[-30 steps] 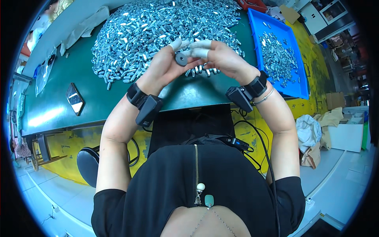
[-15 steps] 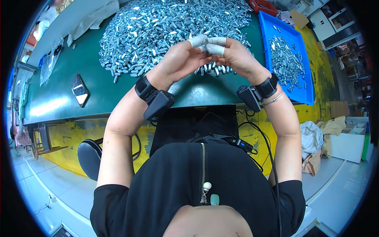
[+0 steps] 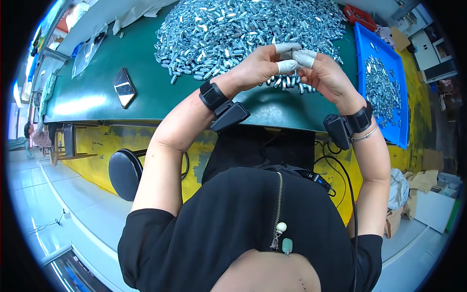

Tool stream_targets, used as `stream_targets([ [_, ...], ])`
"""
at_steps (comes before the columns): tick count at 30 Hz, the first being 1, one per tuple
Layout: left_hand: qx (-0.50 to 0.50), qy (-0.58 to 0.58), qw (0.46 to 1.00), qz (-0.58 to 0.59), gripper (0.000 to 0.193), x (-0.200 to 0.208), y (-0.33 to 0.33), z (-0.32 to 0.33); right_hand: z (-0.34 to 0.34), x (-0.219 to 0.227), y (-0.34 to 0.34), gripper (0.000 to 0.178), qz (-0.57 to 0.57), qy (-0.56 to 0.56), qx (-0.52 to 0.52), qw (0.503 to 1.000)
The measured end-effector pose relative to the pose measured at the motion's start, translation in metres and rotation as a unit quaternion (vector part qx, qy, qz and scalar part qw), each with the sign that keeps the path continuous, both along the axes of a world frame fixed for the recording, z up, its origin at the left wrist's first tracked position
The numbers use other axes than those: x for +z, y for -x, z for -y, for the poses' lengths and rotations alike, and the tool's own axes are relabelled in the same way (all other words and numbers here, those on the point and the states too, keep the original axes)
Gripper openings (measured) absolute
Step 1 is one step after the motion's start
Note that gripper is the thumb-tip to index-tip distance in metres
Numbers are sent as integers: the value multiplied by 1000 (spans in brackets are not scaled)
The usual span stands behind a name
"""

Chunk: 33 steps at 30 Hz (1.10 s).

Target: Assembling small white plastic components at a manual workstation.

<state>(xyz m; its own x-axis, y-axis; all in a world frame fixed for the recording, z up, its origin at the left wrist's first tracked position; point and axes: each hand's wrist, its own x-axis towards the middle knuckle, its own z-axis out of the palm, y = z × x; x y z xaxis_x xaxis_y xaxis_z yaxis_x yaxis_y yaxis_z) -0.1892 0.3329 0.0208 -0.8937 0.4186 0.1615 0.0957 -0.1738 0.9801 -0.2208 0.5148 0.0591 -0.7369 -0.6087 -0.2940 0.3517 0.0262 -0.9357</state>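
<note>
Holding left hand (image 3: 260,65) and right hand (image 3: 332,77) together over metal pieces (image 3: 253,29); can't tell grip clamped or loose (hidden by white finger cots (image 3: 305,59)). Seems far from finished, with bulk heaped toward far edge of worktop (image 3: 146,75), fewer in blue tray (image 3: 395,136) by right edge.

There are two hands (image 3: 258,69) around one o'clock, one heap of metal pieces (image 3: 219,41), too many for counting, at twelve, one blue tray (image 3: 396,136) at two, and one phone (image 3: 124,88) at ten.
</note>
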Motion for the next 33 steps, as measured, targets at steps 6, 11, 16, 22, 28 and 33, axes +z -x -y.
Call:
stream_targets([
  [6,-12,15,1000,24,46,4,0,9,7,-8,2,27,15,16,6,1000],
  [11,16,45,998,33,44,9,-3,13,15,-7,-2,27,25,27,-12,999],
  [16,91,111,990,-9,43,10,2,16,14,0,-2,25,5,35,-58,998],
  [22,108,88,988,62,42,20,-24,38,-38,-18,20,24,-257,-232,-27,938],
  [28,83,51,987,128,43,3,-32,39,-53,-38,13,21,-375,-369,62,848],
  [33,85,0,980,179,43,1,-37,26,-43,-71,-1,17,-531,-438,66,722],
])
